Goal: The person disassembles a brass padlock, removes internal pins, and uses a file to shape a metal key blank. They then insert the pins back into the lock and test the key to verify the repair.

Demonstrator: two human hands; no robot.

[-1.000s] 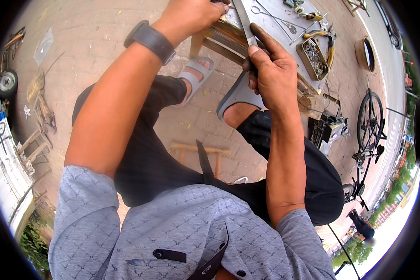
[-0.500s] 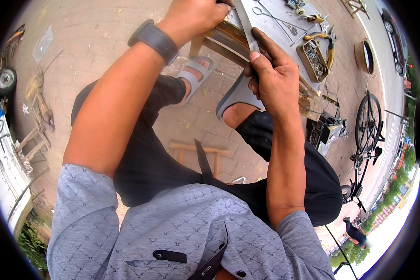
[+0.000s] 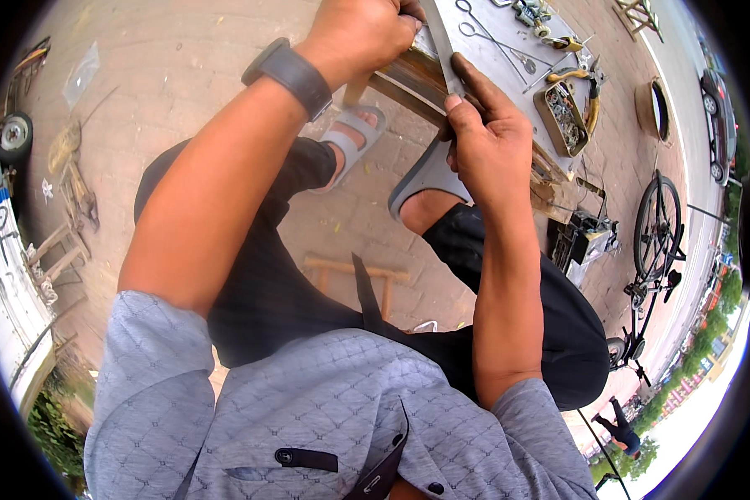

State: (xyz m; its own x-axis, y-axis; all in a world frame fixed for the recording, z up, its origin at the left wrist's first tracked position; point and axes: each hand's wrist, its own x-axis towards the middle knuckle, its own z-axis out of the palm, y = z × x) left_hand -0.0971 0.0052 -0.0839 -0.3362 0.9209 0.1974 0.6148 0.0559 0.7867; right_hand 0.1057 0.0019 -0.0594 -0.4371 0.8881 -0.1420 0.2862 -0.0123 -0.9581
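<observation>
My right hand (image 3: 492, 137) grips the near end of a long, flat grey metal file (image 3: 438, 43), its thumb on top and its index finger stretched along the side. The file runs up past the top edge, over the front edge of a metal-topped workbench (image 3: 473, 60). Just left of it, my left hand (image 3: 367, 37) is closed at the bench edge, with a dark band on its wrist. Its fingers are partly cut off by the picture's top, so what they hold is hidden.
On the bench lie a tin of small metal parts (image 3: 561, 121), yellow-handled pliers (image 3: 592, 104), scissor-like tools (image 3: 496, 37) and a brass padlock-like piece (image 3: 565, 43). A low wooden stool (image 3: 358, 268) stands between my legs. A bicycle (image 3: 658, 221) is to the right.
My left hand has shifted right and slightly down, closer to the file. My right hand has hardly moved and keeps its grip. The whole view has turned slightly.
</observation>
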